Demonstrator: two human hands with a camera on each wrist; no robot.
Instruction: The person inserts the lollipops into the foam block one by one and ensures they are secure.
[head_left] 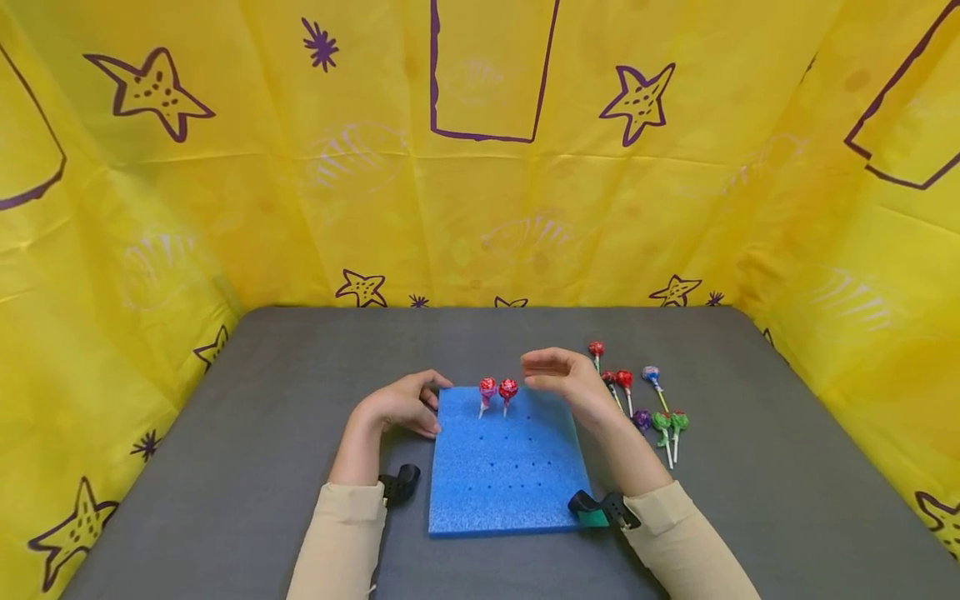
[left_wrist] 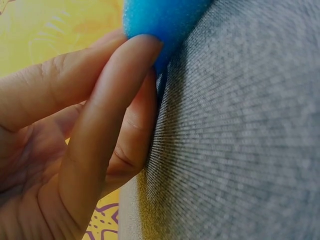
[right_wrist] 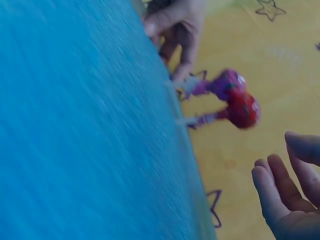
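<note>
A blue foam board (head_left: 487, 504) with rows of small holes lies flat on the dark table. Two red-and-purple wrapped lollipops, a left one (head_left: 487, 388) and a right one (head_left: 508, 389), stand upright by their sticks near its far edge. My left hand (head_left: 401, 404) holds the board at its far left corner; in the left wrist view the thumb (left_wrist: 122, 85) presses on the foam's side. My right hand (head_left: 566, 379) hovers over the far right part of the board, beside the lollipops. Nothing sits between its parted fingers (right_wrist: 267, 192) and thumb.
Several loose lollipops lie right of the board, among them a red one (head_left: 624, 379), a blue one (head_left: 651, 374), a purple one (head_left: 642, 419) and a green one (head_left: 679, 420). A green patch (head_left: 592, 518) shows at the board's near right corner. Yellow cloth (head_left: 480, 225) surrounds the table.
</note>
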